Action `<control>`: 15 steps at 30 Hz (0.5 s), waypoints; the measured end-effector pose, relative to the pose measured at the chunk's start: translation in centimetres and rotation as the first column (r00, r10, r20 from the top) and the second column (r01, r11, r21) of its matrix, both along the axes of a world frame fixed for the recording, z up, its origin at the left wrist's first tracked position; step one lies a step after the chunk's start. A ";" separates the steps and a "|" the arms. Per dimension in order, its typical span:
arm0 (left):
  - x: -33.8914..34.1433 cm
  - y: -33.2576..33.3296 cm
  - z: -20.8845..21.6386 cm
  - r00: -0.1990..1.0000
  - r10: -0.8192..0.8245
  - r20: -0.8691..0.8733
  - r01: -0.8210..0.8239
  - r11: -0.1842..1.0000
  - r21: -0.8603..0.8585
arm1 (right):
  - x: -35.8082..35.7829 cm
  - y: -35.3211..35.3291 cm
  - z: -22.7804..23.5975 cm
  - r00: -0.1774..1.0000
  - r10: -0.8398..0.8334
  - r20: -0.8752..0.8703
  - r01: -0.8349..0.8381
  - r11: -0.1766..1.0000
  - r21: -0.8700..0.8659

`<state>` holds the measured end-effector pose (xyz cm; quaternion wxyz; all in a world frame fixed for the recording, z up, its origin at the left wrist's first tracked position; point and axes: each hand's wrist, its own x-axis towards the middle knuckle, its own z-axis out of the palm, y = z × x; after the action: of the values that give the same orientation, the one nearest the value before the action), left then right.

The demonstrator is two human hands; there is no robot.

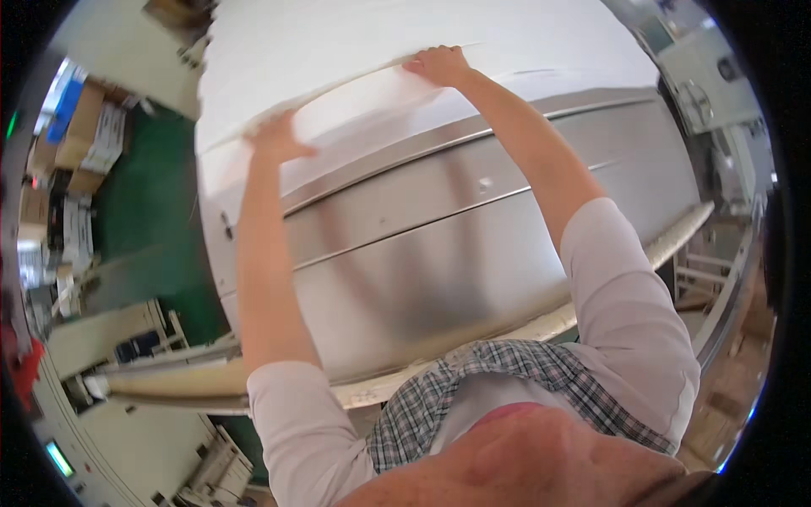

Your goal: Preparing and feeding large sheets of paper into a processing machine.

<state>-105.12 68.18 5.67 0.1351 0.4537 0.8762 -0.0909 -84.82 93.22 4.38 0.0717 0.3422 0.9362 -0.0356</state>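
A wide white sheet (pixel 389 34), cloth-like, lies over the far part of a shiny metal work surface (pixel 405 262). A long crease or edge runs across the sheet, and both my hands are at it. My left hand (pixel 279 139) is on the left of the sheet, its thumb held out away from the fingers; motion smears the fingertips. Farther right and farther away, my right hand (pixel 439 66) has its fingers bent together on the raised edge of the white sheet. Both arms reach forward across the metal surface, which reflects them.
A pale padded rail (pixel 541 325) runs along the near edge of the metal surface. Cardboard boxes (pixel 80 127) are stacked at the left beside the green floor (pixel 152 194). Light-coloured machine cabinets (pixel 127 431) stand at the lower left, and more equipment (pixel 701 76) at the right.
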 end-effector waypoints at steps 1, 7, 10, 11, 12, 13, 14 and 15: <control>0.2 0.5 0.4 1.000 0.028 0.013 -0.028 0.998 -0.050 | 1.9 2.0 0.1 0.999 -0.040 0.000 0.040 0.999 0.004; 2.2 3.2 0.9 0.968 0.235 -0.089 -0.250 0.932 -0.261 | 12.4 11.6 0.7 0.999 0.027 0.024 -0.027 1.000 -0.003; 3.0 4.0 0.5 0.935 0.313 -0.168 -0.352 0.880 -0.319 | 16.7 16.6 2.0 0.992 0.091 0.089 -0.084 0.993 -0.079; 3.7 4.7 0.8 0.922 0.337 -0.189 -0.384 0.853 -0.353 | 18.4 18.4 2.6 0.984 0.128 0.128 -0.113 0.987 -0.115; 3.9 4.6 1.0 0.905 0.356 -0.234 -0.420 0.835 -0.354 | 19.9 20.2 3.1 0.972 0.173 0.161 -0.149 0.977 -0.152; 4.2 4.7 0.7 0.889 0.369 -0.271 -0.449 0.819 -0.358 | 22.1 22.2 3.1 0.971 0.168 0.171 -0.141 0.977 -0.159; 4.5 4.9 0.7 0.878 0.381 -0.290 -0.469 0.805 -0.364 | 24.3 24.8 2.9 0.958 0.198 0.208 -0.174 0.977 -0.126; 4.6 4.9 0.8 0.864 0.394 -0.313 -0.492 0.789 -0.367 | 26.3 27.4 2.8 0.943 0.229 0.242 -0.212 0.973 -0.094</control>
<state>-100.55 73.03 6.45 0.1530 0.1793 0.9246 -0.2992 -58.47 120.59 7.20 0.2046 0.2346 0.9502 -0.0147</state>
